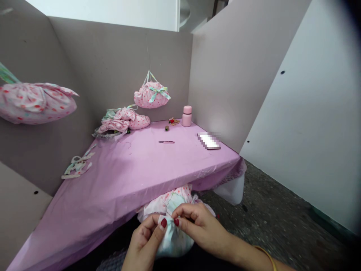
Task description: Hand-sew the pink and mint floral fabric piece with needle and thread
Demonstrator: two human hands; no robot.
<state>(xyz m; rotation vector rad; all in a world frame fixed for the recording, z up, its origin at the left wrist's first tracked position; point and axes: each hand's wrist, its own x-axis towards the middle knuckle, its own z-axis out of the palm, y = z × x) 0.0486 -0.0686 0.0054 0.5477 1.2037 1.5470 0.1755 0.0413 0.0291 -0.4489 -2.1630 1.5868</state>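
Observation:
Both my hands meet low in the view, below the front edge of the table. My left hand (145,239) and my right hand (197,226) pinch a bundle of pink and pale green printed fabric (172,205) between thumbs and fingertips. The fingers of both hands are curled closed on the cloth. A gold bangle (266,256) sits on my right wrist. The fabric bunches up in my lap, partly hidden by the hands.
A pink-covered table (126,177) holds small snips (166,142), a pink bottle (186,115), thread bits (173,121), ribbon bows (77,165), a blurred flat object (209,141) and finished fabric pieces (124,120). Pink pouches hang on the partition (152,95) and at left (34,103).

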